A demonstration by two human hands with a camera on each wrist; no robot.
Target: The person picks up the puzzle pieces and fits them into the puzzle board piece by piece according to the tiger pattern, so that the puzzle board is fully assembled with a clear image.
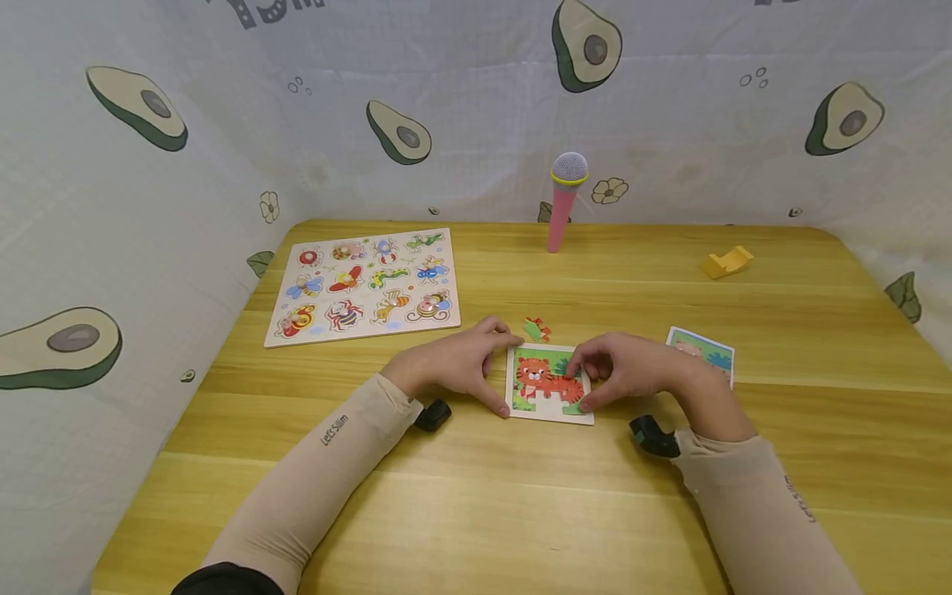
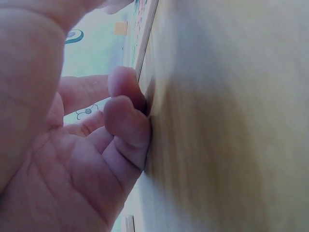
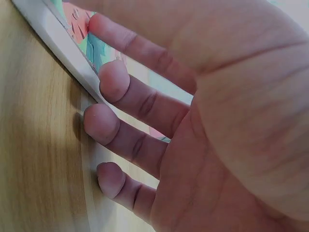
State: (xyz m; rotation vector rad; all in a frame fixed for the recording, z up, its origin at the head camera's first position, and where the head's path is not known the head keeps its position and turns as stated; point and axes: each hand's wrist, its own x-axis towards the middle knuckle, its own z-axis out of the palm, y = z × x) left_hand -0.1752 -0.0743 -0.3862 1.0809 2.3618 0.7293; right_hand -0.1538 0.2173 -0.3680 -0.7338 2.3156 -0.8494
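A square tiger jigsaw puzzle (image 1: 546,370) in a white frame lies flat on the table in the head view. White backing shows in a gap along its lower middle. My left hand (image 1: 467,364) holds the frame's left side, thumb at the near corner and index finger at the far one. My right hand (image 1: 628,368) has thumb and index finger on a puzzle piece (image 1: 573,408) at the lower right, partly hidden by the fingers. In the right wrist view, the other fingers (image 3: 101,123) rest by the frame's edge. Loose red and green pieces (image 1: 537,330) lie just beyond the puzzle.
At the back left lies an insect peg board (image 1: 364,285). A pink toy microphone (image 1: 563,207) stands at the back, and a yellow tape-dispenser-like object (image 1: 727,262) sits back right. Another picture puzzle (image 1: 717,351) lies partly behind my right hand.
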